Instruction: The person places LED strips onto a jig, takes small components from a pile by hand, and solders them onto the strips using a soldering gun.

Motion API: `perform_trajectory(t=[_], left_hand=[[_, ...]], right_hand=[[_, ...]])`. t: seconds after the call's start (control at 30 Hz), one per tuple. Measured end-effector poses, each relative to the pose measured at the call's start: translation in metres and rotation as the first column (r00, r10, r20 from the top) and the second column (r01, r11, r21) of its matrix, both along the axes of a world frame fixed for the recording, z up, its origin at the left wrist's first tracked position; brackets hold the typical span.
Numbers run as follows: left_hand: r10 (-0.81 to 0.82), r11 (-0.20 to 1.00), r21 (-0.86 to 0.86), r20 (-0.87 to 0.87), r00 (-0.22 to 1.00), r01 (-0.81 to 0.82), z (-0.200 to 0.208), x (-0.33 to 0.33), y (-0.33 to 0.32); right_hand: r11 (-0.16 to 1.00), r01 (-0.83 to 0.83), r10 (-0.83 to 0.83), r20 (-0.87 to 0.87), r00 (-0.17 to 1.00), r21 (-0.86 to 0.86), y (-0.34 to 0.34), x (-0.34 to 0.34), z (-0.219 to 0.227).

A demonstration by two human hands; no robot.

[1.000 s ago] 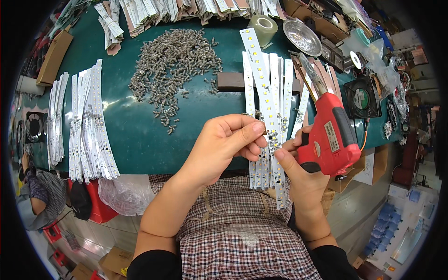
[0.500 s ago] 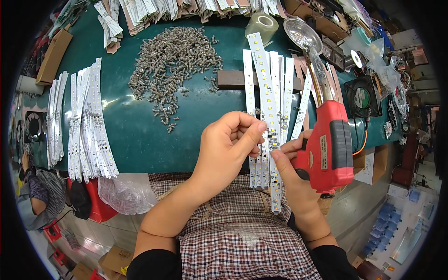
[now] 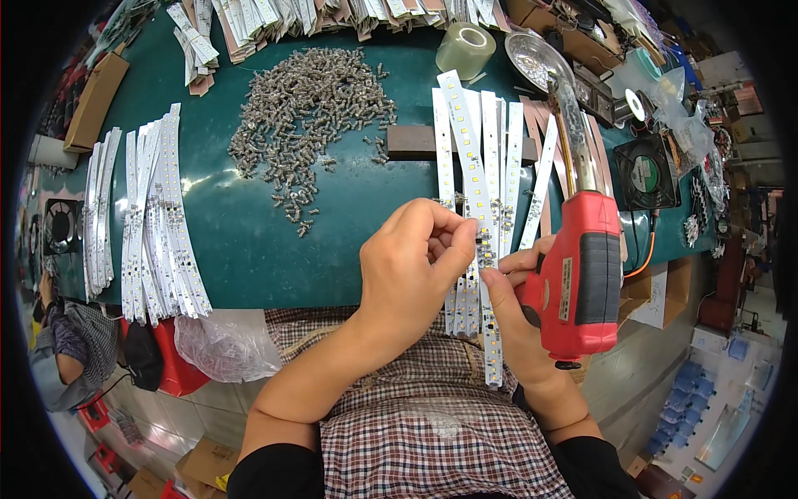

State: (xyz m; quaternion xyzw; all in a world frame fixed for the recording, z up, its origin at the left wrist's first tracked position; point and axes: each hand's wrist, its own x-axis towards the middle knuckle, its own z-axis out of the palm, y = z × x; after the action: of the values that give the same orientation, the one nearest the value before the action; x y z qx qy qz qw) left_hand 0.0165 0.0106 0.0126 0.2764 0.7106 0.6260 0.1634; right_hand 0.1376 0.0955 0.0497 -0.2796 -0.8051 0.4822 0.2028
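Note:
A long white LED strip board (image 3: 468, 150) slants up and away in front of me, over several similar strips (image 3: 490, 141) on the table's edge. My left hand (image 3: 420, 266) is closed in a pinch, thumb and forefinger at the strip's left edge by its small components. Whatever sits between those fingertips is too small to make out. My right hand (image 3: 524, 308) holds a red and black soldering gun (image 3: 582, 274), its metal barrel pointing away from me. The right thumb also presses on the strip's right edge. The gun hides part of the right fingers.
A heap of small metal-cased parts (image 3: 312, 108) covers the middle of the green table (image 3: 249, 241). LED strips (image 3: 162, 224) lie in bundles at left. A dark bar (image 3: 411, 143), tape roll (image 3: 465, 48), metal dish (image 3: 536, 60) and black fan (image 3: 647, 173) stand farther off.
The strip has slid slightly toward me. The soldering gun has dropped a little nearer and to the left. My left fingertips stay at the strip.

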Motion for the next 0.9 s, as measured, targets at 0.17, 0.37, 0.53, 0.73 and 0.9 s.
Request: perform_trajectory(t=[0.17, 0.37, 0.53, 0.73, 0.9], left_hand=[[-0.111, 0.993, 0.08, 0.386, 0.916, 0.086, 0.0, -0.004, 0.0], [-0.271, 0.958, 0.251, 0.643, 0.717, 0.137, 0.001, -0.012, -0.001], [-0.297, 0.945, 0.303, 0.638, 0.71, 0.122, 0.003, -0.013, -0.001], [-0.299, 0.948, 0.287, 0.638, 0.71, 0.141, 0.004, -0.017, -0.002], [-0.294, 0.949, 0.285, 0.663, 0.689, 0.131, 0.006, -0.018, -0.004]], right_hand=[[0.994, 0.024, -0.027, -0.025, 0.999, -0.106, 0.001, 0.0, 0.004], [0.956, 0.121, -0.151, -0.096, 0.984, -0.267, 0.002, -0.006, 0.006], [0.949, 0.11, -0.147, -0.106, 0.983, -0.297, 0.0, -0.006, 0.007], [0.95, 0.101, -0.126, -0.069, 0.99, -0.297, 0.0, -0.007, 0.009], [0.952, 0.103, -0.133, -0.086, 0.987, -0.288, -0.002, -0.006, 0.006]])
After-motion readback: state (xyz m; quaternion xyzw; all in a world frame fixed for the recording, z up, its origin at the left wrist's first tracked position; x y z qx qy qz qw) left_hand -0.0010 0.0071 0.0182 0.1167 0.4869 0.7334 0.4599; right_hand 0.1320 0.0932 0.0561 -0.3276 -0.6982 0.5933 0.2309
